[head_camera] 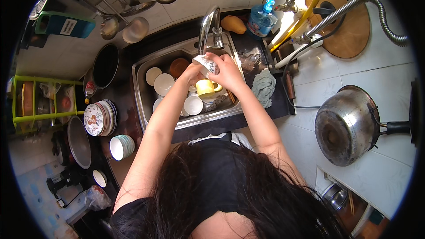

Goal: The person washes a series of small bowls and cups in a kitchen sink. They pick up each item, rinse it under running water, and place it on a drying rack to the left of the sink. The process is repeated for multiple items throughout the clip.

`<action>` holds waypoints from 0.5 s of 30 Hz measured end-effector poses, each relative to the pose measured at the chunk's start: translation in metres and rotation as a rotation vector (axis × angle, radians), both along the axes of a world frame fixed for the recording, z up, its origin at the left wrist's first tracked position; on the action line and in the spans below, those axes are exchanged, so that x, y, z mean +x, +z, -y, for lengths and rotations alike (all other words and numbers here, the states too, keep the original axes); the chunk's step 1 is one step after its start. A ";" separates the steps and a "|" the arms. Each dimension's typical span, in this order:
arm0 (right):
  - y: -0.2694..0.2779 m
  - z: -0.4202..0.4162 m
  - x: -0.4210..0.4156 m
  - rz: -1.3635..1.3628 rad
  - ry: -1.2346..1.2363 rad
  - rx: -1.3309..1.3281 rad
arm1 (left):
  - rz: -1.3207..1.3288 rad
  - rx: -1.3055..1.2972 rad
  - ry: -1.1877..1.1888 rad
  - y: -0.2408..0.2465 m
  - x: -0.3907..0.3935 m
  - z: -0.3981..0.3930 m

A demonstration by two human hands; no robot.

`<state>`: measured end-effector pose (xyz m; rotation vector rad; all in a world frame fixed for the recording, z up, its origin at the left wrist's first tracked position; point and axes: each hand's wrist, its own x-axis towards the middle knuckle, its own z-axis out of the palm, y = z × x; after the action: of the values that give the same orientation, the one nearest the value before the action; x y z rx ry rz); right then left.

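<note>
Both my left hand (194, 74) and my right hand (227, 73) grip a small white patterned bowl (206, 64) just below the curved chrome faucet (210, 23). Beneath them, the stainless steel sink (179, 125) holds several white bowls (193, 105), a yellow mug (206, 88), a reddish-brown bowl (179, 67), a dark scouring pad (215, 103) and wooden chopsticks (231, 96). The mug lies close under my right hand. Parts of the dishes are hidden behind my left forearm.
Right of the sink lie a grey-green cloth (264, 88), a blue soap pump bottle (262, 20) and a yellow mango-like fruit (233, 24). Stacked plates (94, 119) and stacked bowls (122, 147) stand on the left counter. A metal pot (345, 126) hangs at the right.
</note>
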<state>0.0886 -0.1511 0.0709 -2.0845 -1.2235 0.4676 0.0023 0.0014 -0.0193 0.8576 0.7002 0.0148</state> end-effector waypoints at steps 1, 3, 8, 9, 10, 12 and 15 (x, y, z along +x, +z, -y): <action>-0.004 0.000 0.000 0.079 -0.034 0.024 | 0.055 0.055 0.049 -0.001 0.000 -0.002; -0.021 -0.001 0.000 0.239 -0.104 0.074 | -0.018 0.394 0.053 0.003 0.004 -0.002; -0.047 0.001 0.011 0.113 -0.321 0.110 | -0.106 1.404 -0.072 0.030 0.014 0.006; -0.053 -0.002 0.011 0.095 -0.341 0.087 | -0.033 1.441 -0.025 0.039 0.016 0.008; -0.059 -0.004 0.010 0.077 -0.361 0.064 | 0.041 1.476 0.021 0.045 0.017 0.009; -0.068 -0.011 0.006 0.066 -0.378 0.007 | 0.087 1.645 -0.003 0.044 0.013 0.010; -0.074 -0.029 -0.005 0.281 -0.367 0.358 | -0.072 1.804 -0.140 0.045 0.006 0.012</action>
<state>0.0835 -0.1216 -0.0032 -2.0358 -0.9537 -0.2053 0.0086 -0.0106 0.0260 2.6295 0.5643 0.5617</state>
